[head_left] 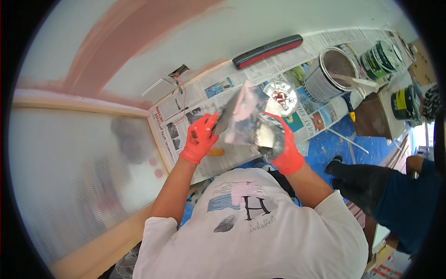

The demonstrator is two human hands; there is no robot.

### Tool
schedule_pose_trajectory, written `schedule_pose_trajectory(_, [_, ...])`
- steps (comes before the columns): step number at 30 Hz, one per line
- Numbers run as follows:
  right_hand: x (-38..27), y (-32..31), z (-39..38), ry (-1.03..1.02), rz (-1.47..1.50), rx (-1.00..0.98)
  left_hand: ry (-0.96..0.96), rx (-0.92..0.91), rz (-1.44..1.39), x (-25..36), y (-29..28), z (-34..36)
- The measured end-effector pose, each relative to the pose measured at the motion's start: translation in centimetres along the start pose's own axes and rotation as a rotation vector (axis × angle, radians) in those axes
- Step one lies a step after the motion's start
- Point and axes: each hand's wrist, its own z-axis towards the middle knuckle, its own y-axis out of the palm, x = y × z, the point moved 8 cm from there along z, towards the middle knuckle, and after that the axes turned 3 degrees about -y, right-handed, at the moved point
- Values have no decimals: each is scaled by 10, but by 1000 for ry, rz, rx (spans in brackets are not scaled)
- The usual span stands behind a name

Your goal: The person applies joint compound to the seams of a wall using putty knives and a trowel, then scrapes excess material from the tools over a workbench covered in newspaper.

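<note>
Angled inward, left hand [200, 137] grips a grey plate [225, 118], right hand [288, 148] clasps a blurred whitish object [265, 136]; beyond it, a round lid [291, 94] and paint bucket [317, 83].

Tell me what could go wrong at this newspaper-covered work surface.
What looks like pinkish paste on the flat tool in the left hand could drip onto the newspaper. The thin wires hanging from the wall opening, near that hand, might get snagged. The pale stick over the bucket's rim juts outward, so a bump could knock it off.
</note>
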Motion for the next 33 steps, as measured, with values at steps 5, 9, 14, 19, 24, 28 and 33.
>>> schedule_pose_trajectory(5, [56, -26, 19, 222, 607, 227, -221, 92, -186, -23, -1, -15])
schedule_pose_trajectory(9, [107, -44, 33, 128, 424, 201, -424, 640, -471, -75, -49, -37])
schedule_pose_trajectory(14, [109, 4, 28, -116, -38, 98, -690, 456, -751, -203, -23, -60])
schedule_pose_trajectory(19, [135, 70, 39, 211, 451, 125, -940, 445, -1260, -221, 34, -39])
schedule_pose_trajectory(24, [190, 154, 58, 367, 824, 238, -969, 510, -1704, -229, 47, -36])
schedule_pose_trajectory(28, [230, 218, 93, 503, 972, 269, -831, 551, -1819, -187, 9, 12])
schedule_pose_trajectory(33, [192, 262, 118, 396, 740, 306, -863, 581, -1782, -199, 4, -7])
